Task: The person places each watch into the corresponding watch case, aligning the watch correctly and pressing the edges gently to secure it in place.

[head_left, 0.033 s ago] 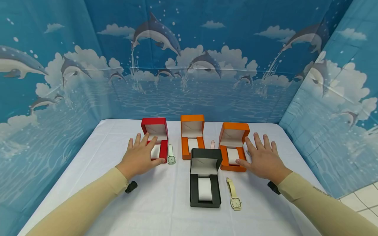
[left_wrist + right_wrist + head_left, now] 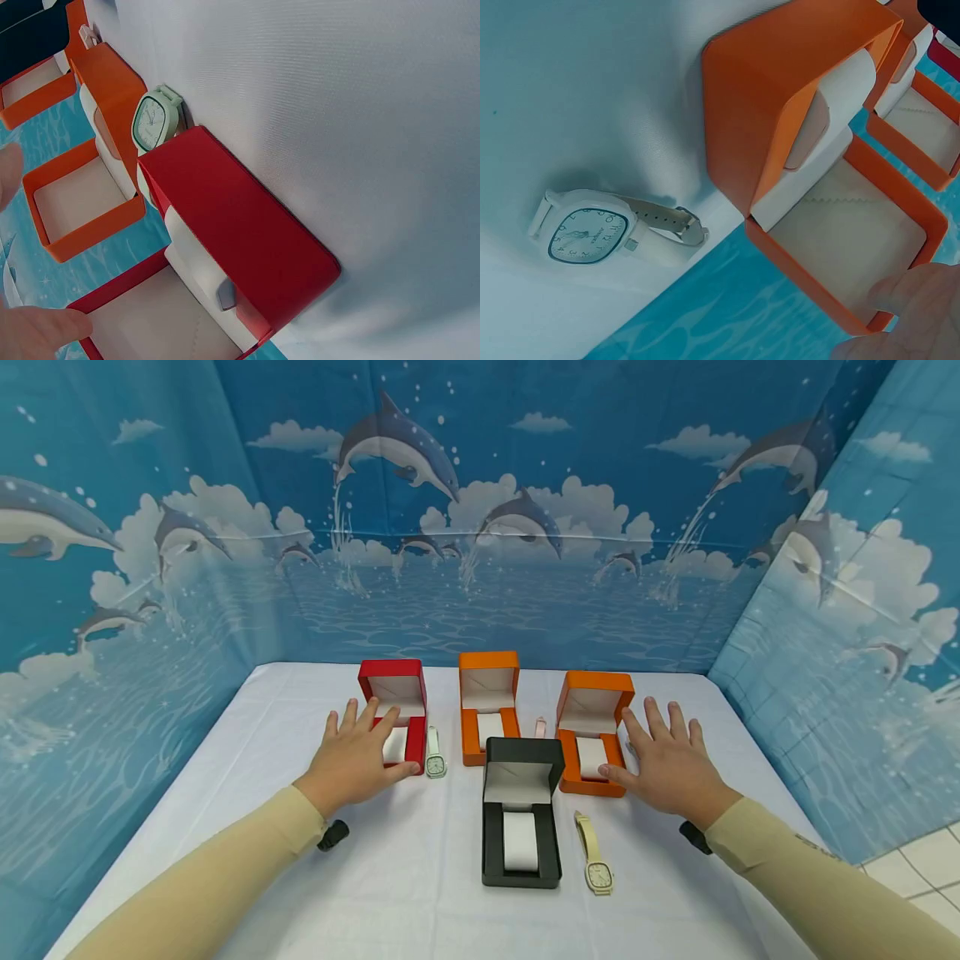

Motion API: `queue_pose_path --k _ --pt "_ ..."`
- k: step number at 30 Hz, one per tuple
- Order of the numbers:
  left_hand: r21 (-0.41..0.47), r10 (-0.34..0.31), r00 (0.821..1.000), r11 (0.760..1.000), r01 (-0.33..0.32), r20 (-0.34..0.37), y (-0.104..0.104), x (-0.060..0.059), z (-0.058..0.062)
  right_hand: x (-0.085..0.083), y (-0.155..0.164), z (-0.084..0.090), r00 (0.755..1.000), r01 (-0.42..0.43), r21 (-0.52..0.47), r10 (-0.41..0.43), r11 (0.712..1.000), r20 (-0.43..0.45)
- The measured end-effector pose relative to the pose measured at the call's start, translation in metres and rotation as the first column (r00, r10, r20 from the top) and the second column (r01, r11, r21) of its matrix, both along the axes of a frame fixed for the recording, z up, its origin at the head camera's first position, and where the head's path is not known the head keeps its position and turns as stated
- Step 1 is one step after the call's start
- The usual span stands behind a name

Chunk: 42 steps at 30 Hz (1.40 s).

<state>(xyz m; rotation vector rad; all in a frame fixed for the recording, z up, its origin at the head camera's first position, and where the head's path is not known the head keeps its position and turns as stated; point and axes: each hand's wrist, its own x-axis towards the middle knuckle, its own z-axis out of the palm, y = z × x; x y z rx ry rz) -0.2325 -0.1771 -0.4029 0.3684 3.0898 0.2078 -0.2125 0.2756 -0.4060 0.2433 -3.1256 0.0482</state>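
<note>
Both hands hover flat with fingers spread over a white table [image 2: 420,910]. My left hand [image 2: 358,760] covers the left side of an open red watch box [image 2: 401,714], its thumb at the box's front edge. A mint green watch [image 2: 435,760] lies just right of that box. My right hand [image 2: 666,762] is beside the right-hand open orange box [image 2: 592,731], thumb at its front corner. The right wrist view shows that orange box [image 2: 780,112] and a white watch [image 2: 585,236] lying under the hand. The left wrist view shows the red box [image 2: 240,240] and the mint watch [image 2: 154,120].
Another open orange box [image 2: 489,706] stands at the back middle, and an open black box [image 2: 521,814] sits nearer me. A cream watch [image 2: 596,856] lies right of the black box. A pink watch [image 2: 541,727] lies between the orange boxes. Blue dolphin backdrops wall in three sides.
</note>
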Motion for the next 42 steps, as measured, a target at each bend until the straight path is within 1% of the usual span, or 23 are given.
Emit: queue_pose_path --k 5,9,13,17,21,27,31,34,38,42 --pt "0.01 -0.005 1.0 1.0 0.005 -0.006 -0.002 0.002 -0.002 0.002 -0.001 -0.001 1.0 -0.004 0.0 0.004 1.0 0.002" --pt "0.012 -0.022 0.999 1.0 0.022 -0.029 -0.007 0.003 -0.003 0.004 -0.002 -0.001 1.0 -0.021 -0.01 0.021 1.0 -0.006" --pt "0.018 -0.024 0.999 1.0 0.025 -0.04 -0.015 0.003 -0.003 0.007 -0.004 0.002 0.998 -0.067 -0.052 0.067 0.996 -0.017" --pt "0.023 -0.016 0.999 1.0 0.017 -0.032 -0.022 0.002 -0.003 0.015 -0.007 0.005 0.993 -0.12 -0.114 0.121 0.986 0.009" --pt "0.026 -0.021 1.0 0.999 0.021 -0.023 -0.028 -0.001 -0.006 0.026 -0.009 0.004 0.988 -0.135 -0.161 0.145 0.978 0.051" --pt "0.044 -0.036 0.999 0.998 0.037 -0.013 -0.037 -0.008 -0.01 0.038 -0.01 0.001 0.979 -0.183 -0.168 0.196 0.969 0.061" --pt "0.073 -0.024 1.0 0.997 0.025 -0.014 -0.044 -0.012 -0.012 0.044 -0.012 -0.001 0.968 -0.22 -0.184 0.238 0.958 0.078" --pt "0.087 -0.003 1.0 0.996 0.003 0.0 -0.048 -0.015 -0.014 0.048 -0.013 -0.003 0.954 -0.254 -0.202 0.279 0.946 0.109" --pt "0.093 0.027 0.999 0.995 -0.03 0.039 -0.053 -0.017 -0.018 0.054 -0.017 -0.005 0.929 -0.284 -0.221 0.325 0.933 0.178" --pt "0.112 0.042 0.997 0.992 -0.05 0.069 -0.053 -0.018 -0.022 0.061 -0.02 -0.007 0.905 -0.28 -0.234 0.337 0.931 0.259"
